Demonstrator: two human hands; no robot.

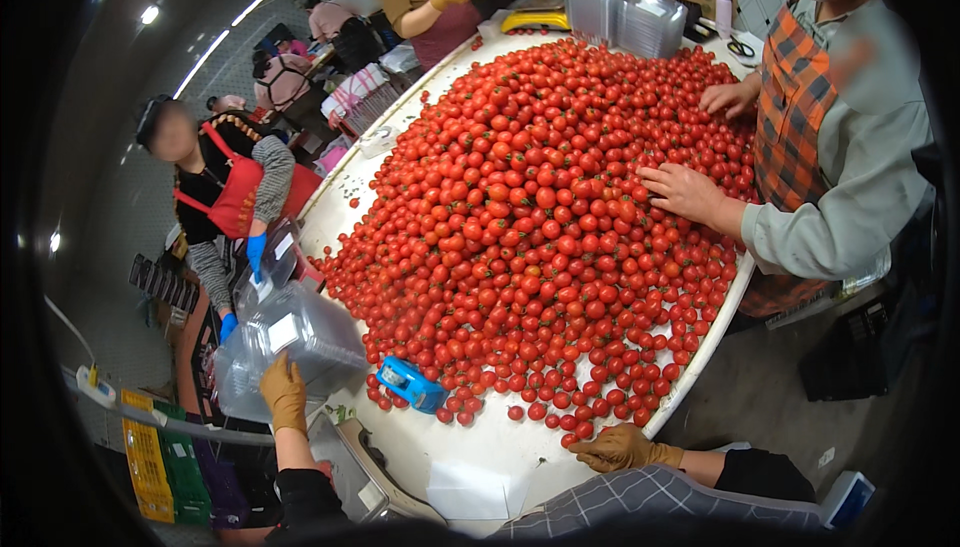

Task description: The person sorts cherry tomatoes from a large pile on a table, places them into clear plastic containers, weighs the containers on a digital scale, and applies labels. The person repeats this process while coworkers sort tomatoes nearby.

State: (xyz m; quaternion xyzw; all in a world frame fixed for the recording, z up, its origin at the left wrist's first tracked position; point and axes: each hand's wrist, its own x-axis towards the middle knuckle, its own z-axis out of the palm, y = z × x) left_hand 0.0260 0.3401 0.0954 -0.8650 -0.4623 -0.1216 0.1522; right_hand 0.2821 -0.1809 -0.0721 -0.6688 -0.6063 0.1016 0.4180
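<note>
My left hand (285, 394), in a brown glove, reaches to a stack of clear plastic containers (322, 326) at the left table edge. Its fingertips touch the lower edge of a white label (283, 332) on the stack; whether they grip anything is unclear. My right hand (616, 448), gloved alike, lies at the near table edge with its fingers close together. Loose cherry tomatoes (568, 440) lie at its fingertips, and its palm side is hidden. Beyond both hands spreads a large heap of red cherry tomatoes (525, 224).
A blue tape dispenser (411, 384) and white paper (465, 491) lie on the white table (405, 434). Across it, a co-worker's hand (686, 191) rests on the heap. Blue-gloved hands (256, 253) are by the containers. A yellow scale (536, 20) stands at the back.
</note>
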